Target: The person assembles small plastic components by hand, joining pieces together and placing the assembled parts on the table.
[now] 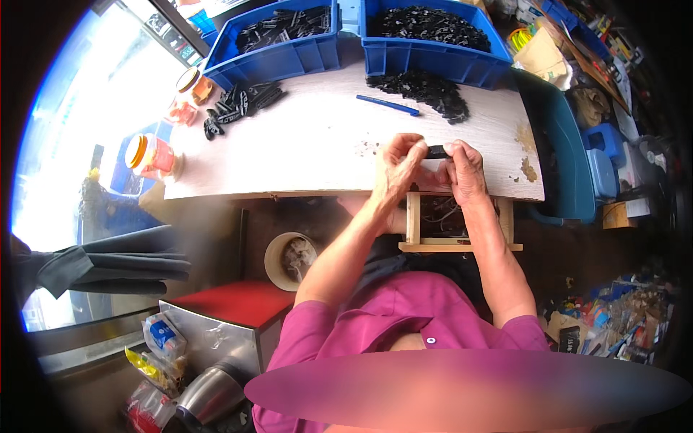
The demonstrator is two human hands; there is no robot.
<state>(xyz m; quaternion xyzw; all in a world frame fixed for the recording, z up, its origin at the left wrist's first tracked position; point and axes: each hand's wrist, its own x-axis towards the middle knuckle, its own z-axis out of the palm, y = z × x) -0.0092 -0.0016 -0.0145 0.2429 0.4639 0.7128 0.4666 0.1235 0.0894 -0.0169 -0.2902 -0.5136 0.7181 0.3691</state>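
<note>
Between my two hands, over the table's near edge, is a small black piece [437, 152], short and flat; its exact kind does not show. My left hand [401, 160] pinches its left end, and the fingers of my right hand [464, 167] close on its right end. Beyond them on the white table [303, 137] lies a blue pen-like stick [388, 105]. A heap of small black parts [426, 92] spreads in front of the right blue bin [440, 59]. Longer black pieces [242, 107] are piled farther left.
Another blue bin [278, 61] with black parts stands at the back left. Jars with orange lids [141, 153] line the left edge. An open wooden drawer [462, 246] juts out below my hands. A round bin [278, 263] and a red-topped cabinet [231, 297] stand at lower left.
</note>
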